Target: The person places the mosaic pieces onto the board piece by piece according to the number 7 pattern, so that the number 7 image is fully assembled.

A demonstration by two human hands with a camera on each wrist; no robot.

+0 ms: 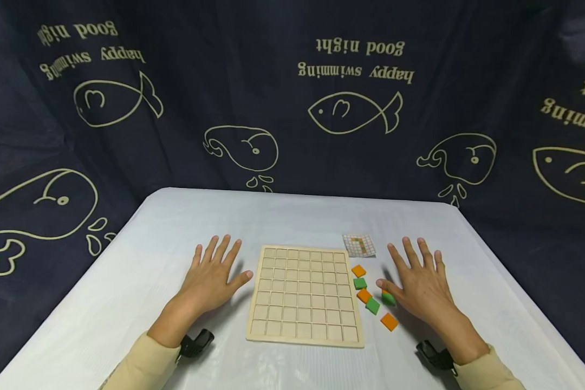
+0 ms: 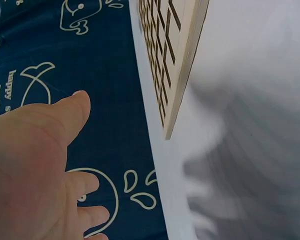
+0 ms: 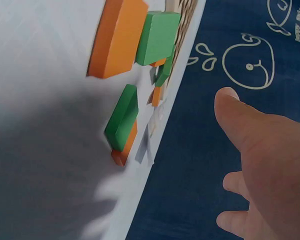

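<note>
One board (image 1: 304, 296), one card (image 1: 359, 246), seven tiles (image 1: 372, 306)

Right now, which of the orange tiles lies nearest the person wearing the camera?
The orange tile lowest in the head view, lying apart by itself; every other orange one sits farther up, close to a green tile.

A: Placement of the grid board (image 1: 304, 295)?
B: Flat on the table (image 1: 195, 216), between the left hand (image 1: 208, 284) and the right hand (image 1: 423, 287), both above the tabletop.
A: And the tiles (image 1: 389, 322)?
B: Scattered between board and right hand, one overlapping another near the thumb.
A: The card (image 1: 359, 246)?
B: Behind the tiles, just beside the board's far right corner; the curtain (image 1: 292, 162) hangs behind the table.
</note>
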